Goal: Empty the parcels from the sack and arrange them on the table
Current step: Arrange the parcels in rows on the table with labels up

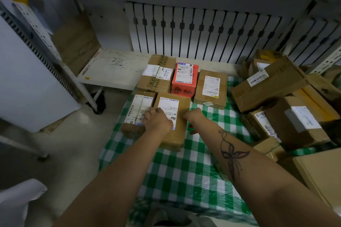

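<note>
Checked-cloth table [184, 171] below a scribbled shelf: five parcels squared up, a heap waiting.
The left hand [157, 120] rests flat on the label of the front brown parcel [180, 134]. The right hand [192, 115] bends down against that parcel's right side, and I cannot tell whether it grips. A labelled parcel [135, 114] touches it on the left, and behind stand three more, with the red parcel [184, 81] in the middle. Judging by the jumbled pile [273, 86] on the right, most arranging is left. No sack is plainly visible.
</note>
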`<state>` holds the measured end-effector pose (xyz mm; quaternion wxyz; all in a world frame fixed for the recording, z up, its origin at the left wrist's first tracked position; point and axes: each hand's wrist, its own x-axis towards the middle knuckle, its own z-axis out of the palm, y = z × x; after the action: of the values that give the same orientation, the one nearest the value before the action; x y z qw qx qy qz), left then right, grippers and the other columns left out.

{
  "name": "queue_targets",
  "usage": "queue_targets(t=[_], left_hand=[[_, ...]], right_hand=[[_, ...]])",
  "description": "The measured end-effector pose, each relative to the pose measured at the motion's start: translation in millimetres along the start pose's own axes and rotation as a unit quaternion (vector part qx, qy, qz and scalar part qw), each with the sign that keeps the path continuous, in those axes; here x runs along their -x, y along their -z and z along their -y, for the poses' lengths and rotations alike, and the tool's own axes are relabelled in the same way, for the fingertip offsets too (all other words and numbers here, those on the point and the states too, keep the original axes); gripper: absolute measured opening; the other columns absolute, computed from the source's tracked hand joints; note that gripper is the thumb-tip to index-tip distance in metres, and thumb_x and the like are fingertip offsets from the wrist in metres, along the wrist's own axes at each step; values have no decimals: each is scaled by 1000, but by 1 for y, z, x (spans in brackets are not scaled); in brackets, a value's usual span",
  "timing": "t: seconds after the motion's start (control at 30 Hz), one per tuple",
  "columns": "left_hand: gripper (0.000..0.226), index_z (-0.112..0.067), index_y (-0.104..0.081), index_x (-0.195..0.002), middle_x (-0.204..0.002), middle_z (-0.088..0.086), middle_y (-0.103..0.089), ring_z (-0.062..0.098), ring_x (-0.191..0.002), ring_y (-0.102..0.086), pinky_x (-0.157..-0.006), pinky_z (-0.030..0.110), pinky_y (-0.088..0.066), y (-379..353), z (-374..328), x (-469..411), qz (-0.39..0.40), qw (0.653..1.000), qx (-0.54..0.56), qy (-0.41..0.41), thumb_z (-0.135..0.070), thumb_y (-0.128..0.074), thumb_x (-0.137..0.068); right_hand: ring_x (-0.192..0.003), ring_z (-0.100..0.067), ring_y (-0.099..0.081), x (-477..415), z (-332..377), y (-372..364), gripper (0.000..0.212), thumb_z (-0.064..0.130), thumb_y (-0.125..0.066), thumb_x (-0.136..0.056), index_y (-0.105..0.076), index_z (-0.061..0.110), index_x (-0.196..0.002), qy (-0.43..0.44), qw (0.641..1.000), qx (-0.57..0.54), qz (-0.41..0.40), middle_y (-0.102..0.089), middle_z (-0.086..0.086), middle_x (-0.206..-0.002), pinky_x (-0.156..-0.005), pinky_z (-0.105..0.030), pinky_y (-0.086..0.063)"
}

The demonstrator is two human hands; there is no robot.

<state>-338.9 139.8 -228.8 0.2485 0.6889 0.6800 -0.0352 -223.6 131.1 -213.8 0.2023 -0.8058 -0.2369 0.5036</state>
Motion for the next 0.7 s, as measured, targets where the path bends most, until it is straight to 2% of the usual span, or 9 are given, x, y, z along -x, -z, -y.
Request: queue_targets(t=[0.03, 0.1, 0.23, 0.33, 0.43, 0.5, 0.57, 0.63, 0.7], left_hand=[[77, -10, -15, -148, -155, 18, -5, 37, -144, -2, -117, 49, -6, 0, 0, 1, 6, 1000, -6, 6, -36, -57, -88], [84, -11, -4, -149, -157, 19, 5, 38, -144, 9, -117, 50, 2, -2, -1, 4, 6, 1000, -3, 12, -36, -56, -88], [82, -19, 0, -150, -157, 17, 6, 37, -144, 11, -116, 49, 4, -6, -19, 17, -20, 998, 46, -38, -34, -53, -90], [81, -21, 1, -150, -158, 12, 1, 33, -145, 8, -117, 47, 0, -14, -43, 32, -14, 992, 92, -87, -27, -53, -90], [85, -23, 2, -150, -155, 12, -13, 32, -145, -5, -118, 45, -9, -24, -66, 49, -11, 982, 139, -125, -17, -55, -87], [85, -22, 1, -150, -151, 13, -21, 31, -142, -16, -117, 42, -16, -30, -81, 59, 3, 974, 172, -146, -13, -55, -86], [82, -22, -3, -150, -148, 14, -27, 31, -138, -26, -112, 41, -27, -34, -99, 68, 24, 963, 221, -150, -9, -54, -87], [78, -22, -9, -150, -147, 14, -31, 31, -132, -37, -103, 40, -38, -39, -116, 74, 31, 954, 263, -143, -7, -53, -87], [75, -21, -14, -150, -147, 13, -35, 31, -128, -43, -97, 37, -42, -44, -135, 81, 39, 943, 302, -135, -7, -54, -88]], right_hand=[[-124, -32, -51, 1, -2, 1, 42, 10, -43, -96, -42, 3, -137, 17, 1000, 5, 5, -48, -17, -139, -96, -40, -48], [-122, -30, -53, 3, -8, 2, 40, 11, -44, -95, -46, 2, -135, 41, 999, 18, 6, -50, -16, -137, -92, -34, -45], [-94, -26, -54, 8, -18, 8, 34, 10, -48, -93, -48, 0, -125, 76, 996, 26, -43, -55, -14, -109, -75, -31, -43], [-67, -18, -49, 14, -27, 21, 7, 9, -51, -90, -54, 5, -84, 103, 993, 20, -59, -52, -5, -76, -58, -27, -39], [-56, -16, -41, 18, -37, 39, 34, 3, -52, -84, -42, 11, -53, 137, 987, 24, -76, -44, -5, -58, -51, -28, -33], [-66, -25, -52, 24, -45, 54, 29, 2, -52, -85, -53, 4, -56, 148, 984, 9, -94, -54, -15, -64, -61, -33, -41], [-90, -31, -60, 30, -53, 73, 19, 4, -52, -87, -65, -4, -77, 159, 981, 6, -115, -64, -22, -89, -77, -35, -46], [-105, -31, -60, 34, -60, 91, 22, 6, -51, -89, -66, -6, -100, 167, 977, 6, -135, -66, -22, -107, -86, -34, -46], [-111, -31, -58, 37, -68, 109, 26, 9, -52, -91, -63, 0, -112, 171, 974, -9, -148, -65, -18, -115, -89, -33, -46]])
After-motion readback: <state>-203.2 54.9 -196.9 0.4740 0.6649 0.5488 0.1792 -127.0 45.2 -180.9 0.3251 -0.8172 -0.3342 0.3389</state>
